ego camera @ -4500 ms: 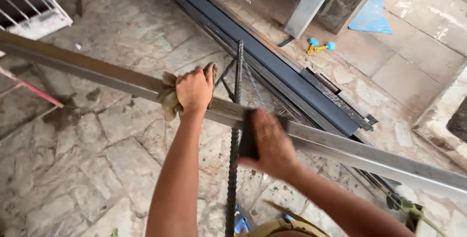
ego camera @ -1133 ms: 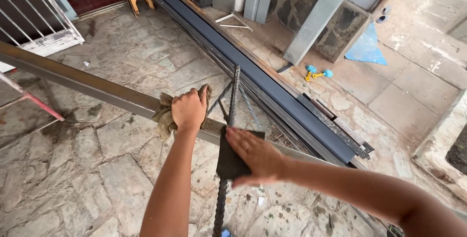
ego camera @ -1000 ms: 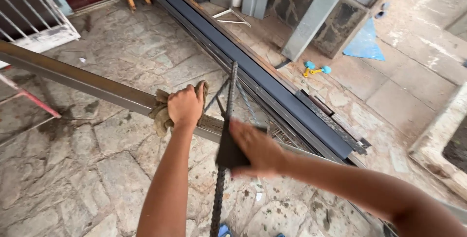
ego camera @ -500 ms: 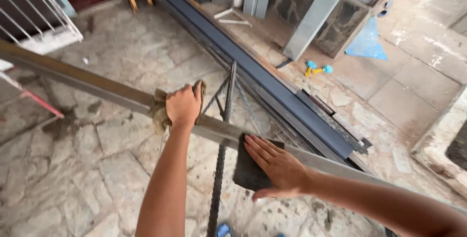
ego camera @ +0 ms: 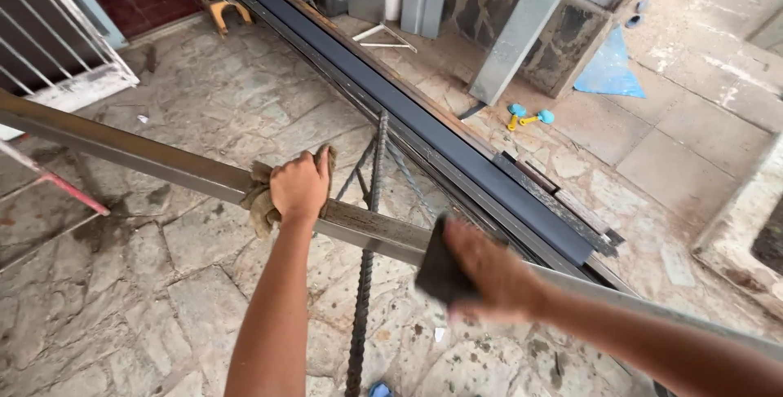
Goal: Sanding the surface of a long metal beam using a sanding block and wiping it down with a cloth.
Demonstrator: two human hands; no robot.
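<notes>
A long rusty metal bar [ego camera: 155, 161] runs across the view from the left edge to the lower right. My left hand [ego camera: 300, 187] clamps a beige rag [ego camera: 261, 201] around the bar near its middle. My right hand [ego camera: 493, 271], blurred by motion, presses a dark sanding pad [ego camera: 440, 271] flat against the bar's side, a little to the right of my left hand. A ribbed rebar stand [ego camera: 367, 242] passes under the bar between my two hands.
Long dark steel sections [ego camera: 391, 95] lie diagonally on the stone floor beyond the bar. A white barred gate [ego camera: 57, 46] stands at the far left. A blue plastic sheet [ego camera: 608, 71] and small blue-and-yellow tools [ego camera: 526, 117] lie at the upper right, near grey metal posts [ego camera: 530, 22].
My right hand has slid the dark pad back and forth along the bar, now lower right of where it was a second ago. My left hand has stayed on the rag.
</notes>
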